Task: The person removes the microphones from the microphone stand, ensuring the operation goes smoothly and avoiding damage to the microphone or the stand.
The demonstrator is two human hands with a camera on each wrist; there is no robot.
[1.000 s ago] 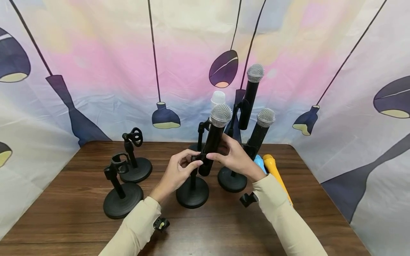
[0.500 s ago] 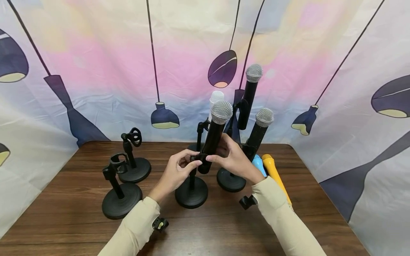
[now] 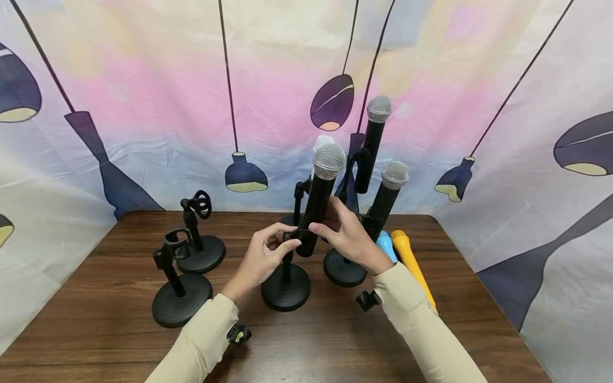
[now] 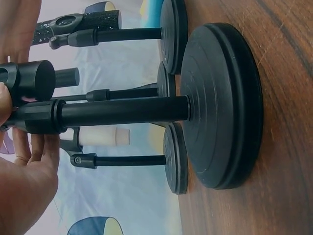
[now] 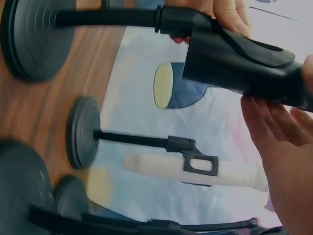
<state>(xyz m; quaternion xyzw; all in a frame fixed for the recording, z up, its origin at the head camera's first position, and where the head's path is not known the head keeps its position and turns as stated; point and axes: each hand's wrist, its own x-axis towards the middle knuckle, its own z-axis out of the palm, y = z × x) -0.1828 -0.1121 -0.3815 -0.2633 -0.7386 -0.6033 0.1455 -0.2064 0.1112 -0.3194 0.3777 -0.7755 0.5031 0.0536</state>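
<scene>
In the head view a black microphone [image 3: 318, 201] with a silver mesh head leans in the clip of a black desk stand [image 3: 286, 290]. My left hand [image 3: 262, 258] pinches the clip joint at the top of that stand. The right hand [image 3: 351, 234] grips the microphone's body, thumb in front and fingers behind. From the left wrist, the stand's round base [image 4: 220, 105] rests on the wood, and the microphone's lower end [image 4: 67, 77] pokes out below the clip. In the right wrist view the clip ring [image 5: 259, 49] wraps the microphone's body.
Two stands with bare clips, one nearer [image 3: 179, 298] and one farther [image 3: 203, 254], stand at left. Behind are a white microphone [image 5: 225, 174] on a stand and two mounted black microphones [image 3: 371, 154], [image 3: 387, 199]. Blue [image 3: 386, 244] and yellow [image 3: 414, 266] microphones lie at right.
The microphone has slid slightly upward through the clip, its mesh head now higher, and the right hand has risen a little with it. My left hand keeps its place on the stand.
</scene>
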